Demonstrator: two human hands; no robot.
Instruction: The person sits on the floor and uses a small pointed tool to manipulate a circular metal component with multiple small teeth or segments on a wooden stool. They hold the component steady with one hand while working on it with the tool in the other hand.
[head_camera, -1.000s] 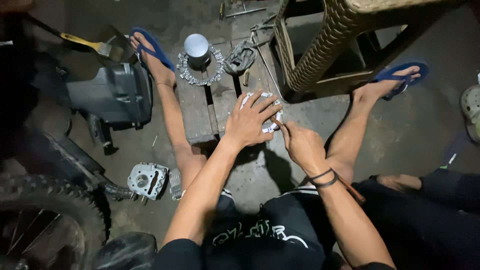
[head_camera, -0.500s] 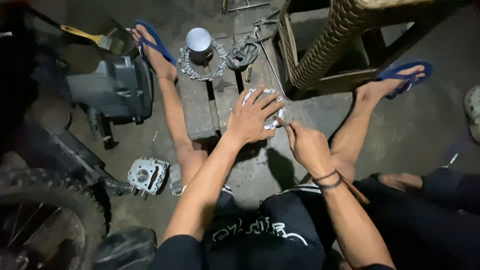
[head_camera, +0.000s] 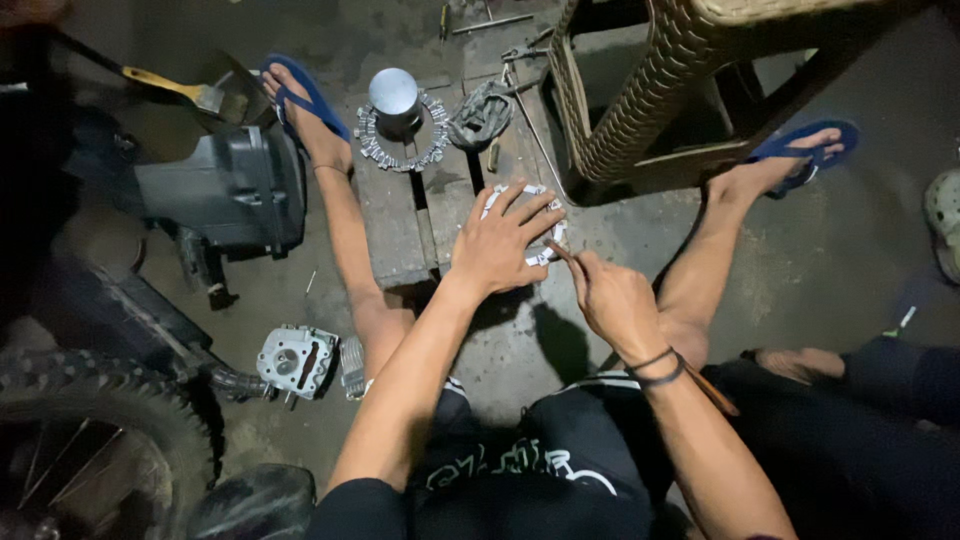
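Nearest, the right hand (head_camera: 612, 300) is closed around a thin wooden-handled tool (head_camera: 562, 254), its tip meeting the edge of a pale ring-shaped part (head_camera: 545, 252); the left hand (head_camera: 503, 245) lies flat on that ring with fingers spread wide, pinning it to the wooden block (head_camera: 400, 215); most of the ring is hidden beneath the palm, so its form is hard to make out. To the left on the floor lies a metal cylinder head (head_camera: 295, 360); farther up the block stands a shiny piston (head_camera: 393, 98) inside a toothed ring (head_camera: 372, 150); beyond it, a brush (head_camera: 185, 92) lies on the floor and a woven stool (head_camera: 660, 90) stands at right.
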